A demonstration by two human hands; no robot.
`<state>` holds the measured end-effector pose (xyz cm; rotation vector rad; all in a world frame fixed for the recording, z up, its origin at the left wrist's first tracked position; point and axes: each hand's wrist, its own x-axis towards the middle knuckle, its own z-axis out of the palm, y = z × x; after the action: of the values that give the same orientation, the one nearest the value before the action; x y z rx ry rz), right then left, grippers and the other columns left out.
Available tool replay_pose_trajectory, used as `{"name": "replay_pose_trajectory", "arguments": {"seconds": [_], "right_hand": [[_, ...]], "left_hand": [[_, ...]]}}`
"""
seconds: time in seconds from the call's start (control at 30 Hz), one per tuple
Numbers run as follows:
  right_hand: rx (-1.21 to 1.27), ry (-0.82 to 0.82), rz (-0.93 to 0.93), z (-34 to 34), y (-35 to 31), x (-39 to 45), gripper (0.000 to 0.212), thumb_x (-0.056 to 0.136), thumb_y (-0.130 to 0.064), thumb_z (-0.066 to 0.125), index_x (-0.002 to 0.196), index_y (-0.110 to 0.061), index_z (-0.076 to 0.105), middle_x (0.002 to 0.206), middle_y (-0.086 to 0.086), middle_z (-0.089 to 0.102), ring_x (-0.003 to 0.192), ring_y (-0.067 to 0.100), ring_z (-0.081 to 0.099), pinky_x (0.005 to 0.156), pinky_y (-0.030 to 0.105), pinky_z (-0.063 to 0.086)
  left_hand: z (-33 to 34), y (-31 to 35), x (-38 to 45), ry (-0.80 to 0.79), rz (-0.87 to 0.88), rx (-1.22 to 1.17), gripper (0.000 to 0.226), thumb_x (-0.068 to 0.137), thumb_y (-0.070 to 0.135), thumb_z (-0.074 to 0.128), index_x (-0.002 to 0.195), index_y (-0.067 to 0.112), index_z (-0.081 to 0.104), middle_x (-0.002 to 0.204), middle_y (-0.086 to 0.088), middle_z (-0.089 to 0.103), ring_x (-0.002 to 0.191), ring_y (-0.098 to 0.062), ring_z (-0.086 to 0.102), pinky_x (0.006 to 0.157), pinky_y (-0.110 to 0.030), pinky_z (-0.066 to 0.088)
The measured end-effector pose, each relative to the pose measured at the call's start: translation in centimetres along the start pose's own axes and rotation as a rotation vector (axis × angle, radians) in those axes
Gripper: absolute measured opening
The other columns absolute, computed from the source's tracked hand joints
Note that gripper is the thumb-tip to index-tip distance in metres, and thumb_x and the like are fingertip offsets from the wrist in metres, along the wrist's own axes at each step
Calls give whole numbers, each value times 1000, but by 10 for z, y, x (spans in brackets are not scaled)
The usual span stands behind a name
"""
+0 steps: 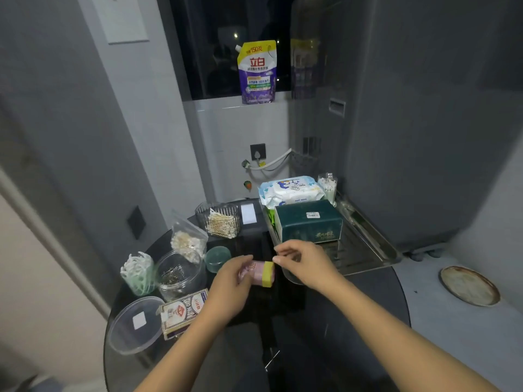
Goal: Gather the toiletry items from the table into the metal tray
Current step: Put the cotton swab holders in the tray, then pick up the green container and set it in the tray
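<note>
A pink roll (256, 273) with a yellow band sat at the centre of the frame, just above the dark round desk (339, 301), left of the metal tray (365, 244). The left hand (230, 290) came in from the lower left, forearm slanting up, fingers curled round the roll's left end in a firm grip. The right hand (307, 264) reached in from the lower right, wrist bent, thumb and forefinger pinched narrow at the roll's yellow end; whether they held anything there could not be told.

In the tray, right of centre, lay a green tissue box (308, 222), a pack of wipes (291, 189) behind it and a cup of swabs (327, 183) at the far corner. Left of the hands stood a green tub (218, 258), a clear jar (178, 274), a bag (188, 239), a basket of swabs (222, 220), floss picks (138, 271), a card box (184, 312) and a lid (135, 325).
</note>
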<state>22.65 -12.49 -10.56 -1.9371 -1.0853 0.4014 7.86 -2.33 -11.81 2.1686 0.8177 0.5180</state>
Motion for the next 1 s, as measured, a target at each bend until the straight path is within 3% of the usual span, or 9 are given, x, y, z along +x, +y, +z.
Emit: {"name": "replay_pose_trajectory", "arguments": {"seconds": [0.13, 0.23, 0.37, 0.5, 0.63, 0.7, 0.83, 1.0], "right_hand": [[-314, -53, -109, 13, 1, 5, 39, 83, -36, 64, 121, -25, 60, 119, -8, 64, 104, 10, 48, 91, 25, 40], [-449, -136, -113, 21, 4, 10, 54, 80, -45, 65, 129, -27, 53, 126, -6, 59, 115, 17, 41, 97, 32, 33], [-486, -187, -71, 26, 9, 13, 71, 72, -51, 70, 135, -30, 45, 125, -4, 53, 115, 18, 33, 95, 29, 29], [-529, -170, -135, 28, 9, 15, 65, 71, -47, 71, 130, -28, 50, 122, -5, 56, 115, 17, 32, 86, 26, 21], [-427, -113, -158, 28, 6, 14, 56, 70, -44, 72, 120, -25, 57, 114, -5, 59, 112, 15, 39, 87, 25, 26], [-285, -65, -157, 24, 1, 14, 52, 70, -36, 74, 118, -23, 57, 110, -6, 55, 107, 13, 45, 86, 20, 34], [-107, 7, -128, 16, -5, 15, 53, 71, -21, 74, 120, -20, 54, 110, -7, 47, 94, 5, 50, 73, 3, 36], [-101, 42, -100, 15, -1, 18, 59, 68, -20, 74, 123, -24, 51, 113, -8, 46, 103, 10, 51, 84, 17, 36]], "left_hand": [[1, -8, 10, -39, -26, 15, 40, 92, 12, 52, 132, 14, 51, 135, -3, 51, 126, -14, 45, 102, -19, 29], [2, -15, 15, -27, -58, 8, 37, 93, 13, 50, 129, 14, 53, 128, -2, 54, 115, -11, 50, 91, -13, 30], [3, -22, 17, -22, -108, -76, 31, 93, 12, 50, 122, 17, 59, 112, 5, 62, 98, -6, 53, 80, -15, 34], [2, -25, 21, -2, -176, -130, 32, 92, 12, 49, 121, 19, 60, 114, -1, 66, 95, -11, 59, 72, -16, 42], [-11, -21, 26, 80, -72, 46, 31, 93, 13, 49, 121, 13, 61, 116, -3, 66, 101, -12, 58, 80, -14, 37], [-19, -21, 33, 129, -3, 165, 32, 92, 11, 49, 122, 7, 60, 124, -8, 61, 114, -20, 56, 93, -20, 37], [-22, -24, 51, 45, -45, 382, 40, 95, 12, 41, 133, 1, 48, 145, -19, 37, 138, -29, 31, 114, -30, 22], [-17, -17, 64, -139, -145, 719, 39, 94, 12, 41, 131, -2, 41, 138, -23, 38, 134, -38, 27, 112, -40, 23]]}}
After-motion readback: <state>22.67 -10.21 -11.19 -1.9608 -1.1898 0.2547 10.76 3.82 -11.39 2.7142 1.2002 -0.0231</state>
